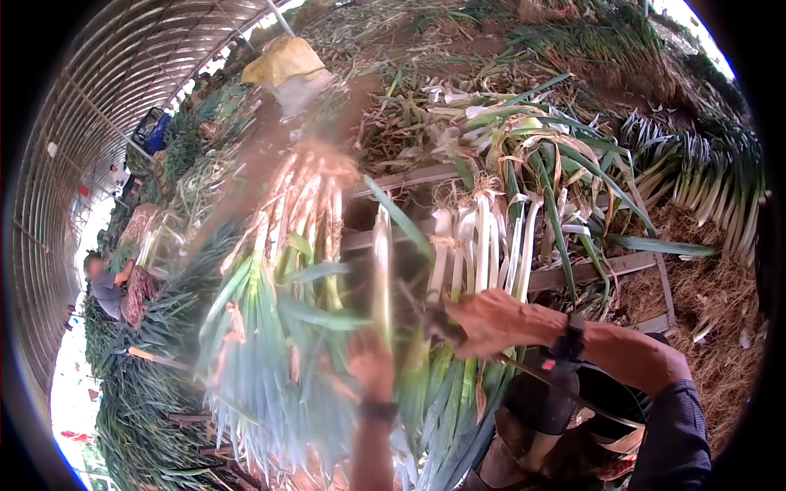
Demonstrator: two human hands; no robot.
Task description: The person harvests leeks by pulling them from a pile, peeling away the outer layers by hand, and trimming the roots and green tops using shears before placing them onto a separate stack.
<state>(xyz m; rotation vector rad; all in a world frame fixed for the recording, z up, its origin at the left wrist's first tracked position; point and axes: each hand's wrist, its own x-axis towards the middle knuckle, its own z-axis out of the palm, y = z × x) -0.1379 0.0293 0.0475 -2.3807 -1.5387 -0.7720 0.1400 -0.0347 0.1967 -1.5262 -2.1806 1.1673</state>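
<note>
My left hand (pixel 370 368), smeared by motion, is closed round the green part of a long green onion (pixel 382 262), whose white end points away from me. My right hand (pixel 495 319) grips a dark tool (pixel 444 324) with a thin nozzle aimed at that stalk; it looks like an air blow gun, a thin hose trailing behind it. Left of the held stalk lies a bunch of unpeeled green onions (pixel 299 204) with brown, soil-covered roots. Beneath and beside my right hand are cleaner white stalks (pixel 483 237) with roots. Brown dust blurs the area above the bunch.
Wooden slats (pixel 573 274) show under the onions. Root scraps (pixel 696 303) and more onions (pixel 720 180) lie at the right. A yellow sack (pixel 286 61) stands at the back. Another person (pixel 110 290) sits among onion heaps at the left, under a curved roof (pixel 123 74).
</note>
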